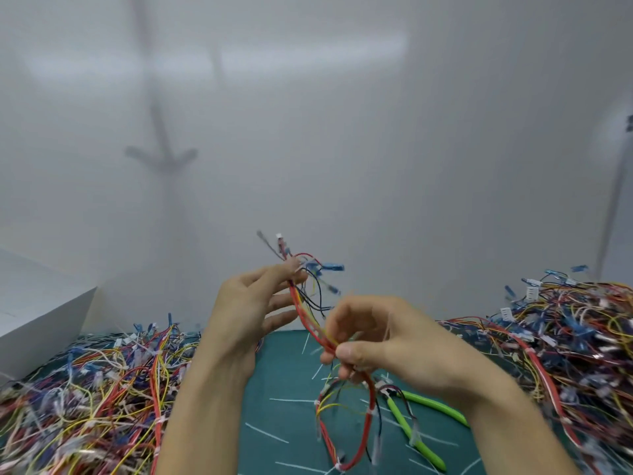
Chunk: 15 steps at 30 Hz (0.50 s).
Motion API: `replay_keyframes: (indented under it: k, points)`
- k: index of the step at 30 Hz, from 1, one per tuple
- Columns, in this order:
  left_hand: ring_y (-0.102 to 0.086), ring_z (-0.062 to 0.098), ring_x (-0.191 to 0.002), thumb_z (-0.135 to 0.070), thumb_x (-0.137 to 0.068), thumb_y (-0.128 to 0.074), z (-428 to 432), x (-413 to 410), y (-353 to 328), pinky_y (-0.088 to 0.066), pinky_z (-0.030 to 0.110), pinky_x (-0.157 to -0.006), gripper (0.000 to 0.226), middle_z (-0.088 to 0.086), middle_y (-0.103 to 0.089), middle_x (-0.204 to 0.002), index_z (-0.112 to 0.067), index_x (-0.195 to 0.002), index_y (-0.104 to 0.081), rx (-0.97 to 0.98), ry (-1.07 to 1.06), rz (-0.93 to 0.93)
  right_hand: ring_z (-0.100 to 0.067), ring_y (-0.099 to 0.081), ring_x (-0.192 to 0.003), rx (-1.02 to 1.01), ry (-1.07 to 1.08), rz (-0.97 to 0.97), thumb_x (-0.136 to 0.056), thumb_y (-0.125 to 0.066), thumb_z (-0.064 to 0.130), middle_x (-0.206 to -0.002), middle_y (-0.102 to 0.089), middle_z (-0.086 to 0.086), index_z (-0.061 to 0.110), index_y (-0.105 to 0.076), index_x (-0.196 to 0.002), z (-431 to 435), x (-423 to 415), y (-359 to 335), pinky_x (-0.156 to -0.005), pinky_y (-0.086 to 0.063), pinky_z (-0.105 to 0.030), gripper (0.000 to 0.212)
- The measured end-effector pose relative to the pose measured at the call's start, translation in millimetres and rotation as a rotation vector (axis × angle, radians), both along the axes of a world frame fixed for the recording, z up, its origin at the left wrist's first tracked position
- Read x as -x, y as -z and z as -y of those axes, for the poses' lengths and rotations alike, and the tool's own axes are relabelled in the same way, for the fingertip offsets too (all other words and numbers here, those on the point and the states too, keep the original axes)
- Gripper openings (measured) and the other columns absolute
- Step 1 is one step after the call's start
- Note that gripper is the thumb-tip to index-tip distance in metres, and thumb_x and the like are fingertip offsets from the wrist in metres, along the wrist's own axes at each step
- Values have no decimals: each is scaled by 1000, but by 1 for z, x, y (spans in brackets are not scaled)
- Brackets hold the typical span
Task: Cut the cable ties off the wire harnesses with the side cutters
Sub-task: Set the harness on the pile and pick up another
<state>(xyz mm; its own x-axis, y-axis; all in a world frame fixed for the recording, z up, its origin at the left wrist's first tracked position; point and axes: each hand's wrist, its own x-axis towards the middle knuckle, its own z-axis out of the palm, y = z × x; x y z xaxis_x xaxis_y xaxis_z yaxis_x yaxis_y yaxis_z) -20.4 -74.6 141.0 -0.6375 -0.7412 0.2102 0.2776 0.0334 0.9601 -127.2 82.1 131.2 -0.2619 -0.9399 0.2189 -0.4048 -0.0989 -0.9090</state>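
Left hand [253,310] pinches the upper end of a red-and-yellow wire harness [303,311]; right hand [380,337] pinches it lower down, fingers curled, above the green mat [284,368]. Side cutters [407,427] lie on the mat under the harness loop. Cut cable ties [286,400] litter the mat. One harness pile [102,389] lies left of the mat, another pile [565,337] right of it.

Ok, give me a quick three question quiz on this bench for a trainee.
1. True or false: the right hand holds the side cutters.
2. Which hands grip the raised wire harness? A) left only B) right only C) both
3. Fill in: the cutters' handles are ____.
Key: 1 false, they lie on the mat; 2 C, the left hand pinches it too; 3 green.
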Motion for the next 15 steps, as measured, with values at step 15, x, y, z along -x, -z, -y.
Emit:
replay_keyframes:
  k: [15]
  points:
    - [-72, 12, -86, -6, -86, -64, 6, -4, 3, -57, 20, -71, 20, 1, -76, -103, -12, -105, -67, 62, 86, -276, -18, -73, -71, 0, 712, -37, -97, -59, 31, -79, -75, 4, 21, -70, -93, 1, 44, 18, -68, -58, -34, 16]
